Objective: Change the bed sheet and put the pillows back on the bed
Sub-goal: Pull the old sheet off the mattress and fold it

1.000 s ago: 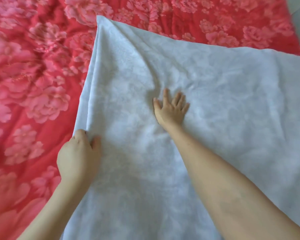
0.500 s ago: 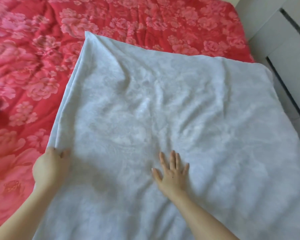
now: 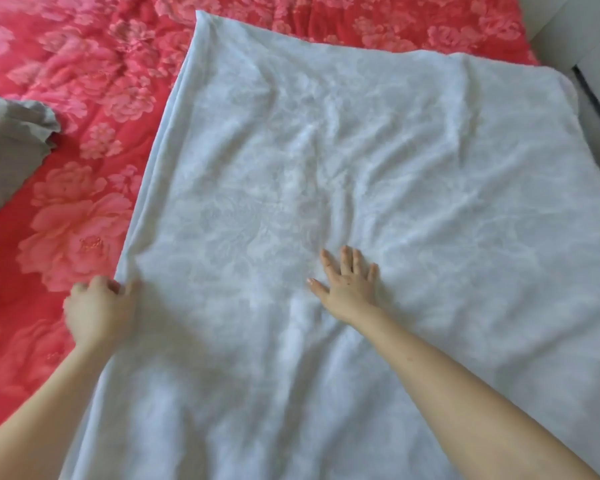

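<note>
Two grips are at work on the white sheet [image 3: 326, 150]. Your left grip [image 3: 99, 311] is closed on the sheet's left edge, with the fingers curled round the hem and pinching it where the cloth bunches. Your right grip [image 3: 349, 287] is wide, palm down and fingers spread flat on the sheet's middle, pressing the cloth.

Out from there, the white sheet is only partly spread. Its right edge reaches the side of the mattress, its far edge falls short of the bed's far end, and creases run through its middle. Its left edge looks doubled, so I judge it to be folded and not yet opened out.

To the left of the white sheet and beyond it, the red floral sheet [image 3: 77, 220] lies exposed on the bed. A grey piece of bedding [image 3: 7, 154], perhaps a pillow, sits well to the left of the white sheet, on the red one.

By my reading you are early in the job. The white sheet is laid down but needs unfolding leftward, smoothing and tucking. Whether the red sheet must come off, I cannot tell. Putting the pillows back is not yet done, as far as the view shows.
</note>
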Tool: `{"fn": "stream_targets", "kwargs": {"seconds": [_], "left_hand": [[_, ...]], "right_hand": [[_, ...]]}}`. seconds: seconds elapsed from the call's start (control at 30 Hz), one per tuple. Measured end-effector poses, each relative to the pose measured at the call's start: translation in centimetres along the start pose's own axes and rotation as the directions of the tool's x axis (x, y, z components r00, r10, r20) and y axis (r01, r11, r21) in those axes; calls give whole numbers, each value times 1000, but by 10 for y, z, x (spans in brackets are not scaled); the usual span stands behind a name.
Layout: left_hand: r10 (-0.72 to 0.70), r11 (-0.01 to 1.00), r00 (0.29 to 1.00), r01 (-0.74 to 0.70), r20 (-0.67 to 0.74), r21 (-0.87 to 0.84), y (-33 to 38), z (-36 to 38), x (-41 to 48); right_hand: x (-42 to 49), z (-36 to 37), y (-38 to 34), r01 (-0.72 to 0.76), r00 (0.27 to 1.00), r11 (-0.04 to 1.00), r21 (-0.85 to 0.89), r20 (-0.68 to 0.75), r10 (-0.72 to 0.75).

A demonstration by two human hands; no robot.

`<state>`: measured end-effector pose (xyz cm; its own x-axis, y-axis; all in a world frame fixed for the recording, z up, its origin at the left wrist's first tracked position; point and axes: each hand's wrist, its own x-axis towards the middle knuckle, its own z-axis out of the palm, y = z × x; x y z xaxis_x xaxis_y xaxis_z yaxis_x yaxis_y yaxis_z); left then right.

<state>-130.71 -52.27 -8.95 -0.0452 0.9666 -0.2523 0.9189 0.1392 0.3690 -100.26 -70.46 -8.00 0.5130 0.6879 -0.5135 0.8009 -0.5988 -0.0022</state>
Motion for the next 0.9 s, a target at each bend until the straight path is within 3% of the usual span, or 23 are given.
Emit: {"fn": "stream_targets", "kwargs": {"seconds": [0.13,0.33,0.47,0.53,0.67,0.77,0.83,0.9], "left_hand": [[20,998,999,-18,29,-55,-47,-11,-88],[-67,990,996,74,57,-116,-90,-31,-162],[-76,972,996,85,46,-220,-111,-47,-162],[-102,967,993,112,56,-228,-117,-50,-163],[-166,935,962,224,218,-275,-131,-56,-173],[-59,943,924,176,378,-283,-137,-70,-175],[32,929,869,157,494,-335,-127,-83,-175],[125,935,808,97,575,-340,-107,-95,-177]], "right_hand": [[-62,50,-36,73,981,997,-18,-176,-75],[-139,102,-94,320,939,947,-27,-124,-320],[-174,105,-106,305,946,952,26,-122,-299],[-199,108,-112,326,944,945,27,-56,-325],[-250,121,-145,407,908,899,160,38,-417],[-285,121,-190,417,875,830,371,82,-476],[-301,113,-220,350,904,786,510,37,-427],[-312,107,-244,264,959,768,584,-73,-274]]}}
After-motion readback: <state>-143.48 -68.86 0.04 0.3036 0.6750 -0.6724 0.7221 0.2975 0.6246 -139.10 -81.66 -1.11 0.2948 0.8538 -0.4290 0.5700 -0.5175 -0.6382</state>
